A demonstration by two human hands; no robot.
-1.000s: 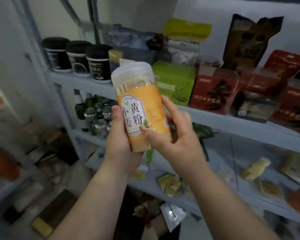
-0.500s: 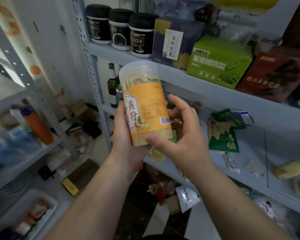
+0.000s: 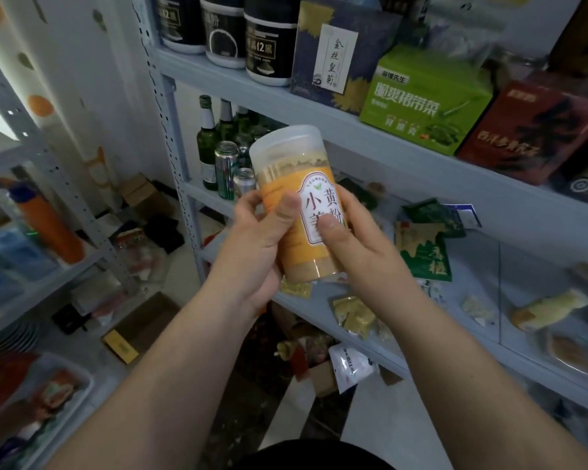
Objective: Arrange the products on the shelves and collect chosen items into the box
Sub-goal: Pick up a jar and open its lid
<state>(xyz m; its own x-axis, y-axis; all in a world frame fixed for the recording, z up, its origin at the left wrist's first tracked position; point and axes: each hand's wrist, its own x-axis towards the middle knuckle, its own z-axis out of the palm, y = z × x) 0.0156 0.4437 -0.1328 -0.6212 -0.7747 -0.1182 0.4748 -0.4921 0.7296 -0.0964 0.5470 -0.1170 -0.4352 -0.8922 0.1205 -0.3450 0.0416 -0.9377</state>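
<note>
A clear plastic jar of yellow powder (image 3: 294,184), with an orange label and a translucent lid, is held upright in front of the grey shelf unit (image 3: 370,144). My left hand (image 3: 255,252) grips its lower left side, thumb across the label. My right hand (image 3: 357,245) grips the right side, thumb pressed on the label's front. The jar's base is partly hidden by my palms.
Black tubs (image 3: 269,45), a dark blue box (image 3: 333,56), a green box (image 3: 425,100) and a red box (image 3: 530,134) fill the upper shelf. Green bottles and cans (image 3: 224,157) stand behind the jar. Packets (image 3: 425,252) lie on the middle shelf. An open cardboard box (image 3: 140,327) sits on the floor.
The jar has been turned so the label faces me, and both thumbs now lie on its front. The view has swung left and down along the shelves.
</note>
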